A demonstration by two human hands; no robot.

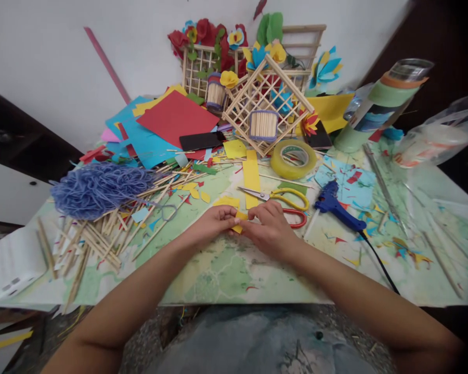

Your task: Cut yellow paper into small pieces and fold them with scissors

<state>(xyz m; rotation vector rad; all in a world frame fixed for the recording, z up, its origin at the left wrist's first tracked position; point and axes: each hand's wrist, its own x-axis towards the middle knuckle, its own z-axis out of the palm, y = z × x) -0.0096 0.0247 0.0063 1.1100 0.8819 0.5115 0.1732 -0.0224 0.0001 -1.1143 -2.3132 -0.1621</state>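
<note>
Centrally in the frame, just below the middle, both hands meet over a small piece of yellow paper (239, 219). The left hand (218, 224) pinches its left side between thumb and curled fingers, while the right hand (271, 228) pinches at its right side, fingers bent inward. Both forearms come up from the lower corners, and the held piece is in front of the bench (218, 283) surface's patterned green and white cover. Just above the hands lies a yellow strip (251, 174), with the tip of the scissors (270, 196) across it; their red handle sits close beside the right hand. Right of centre are a blue glue gun (337, 205), its cord running toward the lower right, and a roll of tape (281, 167). At the left of the frame, blue yarn (101, 189) is heaped over loose sticks (101, 244). Toward the upper middle, a black phone (200, 141) lies partly on a red sheet (179, 120), and a diamond-shaped lattice (288, 82) stands near paper flowers (206, 34). A green bottle (378, 111) stands at the upper right.
</note>
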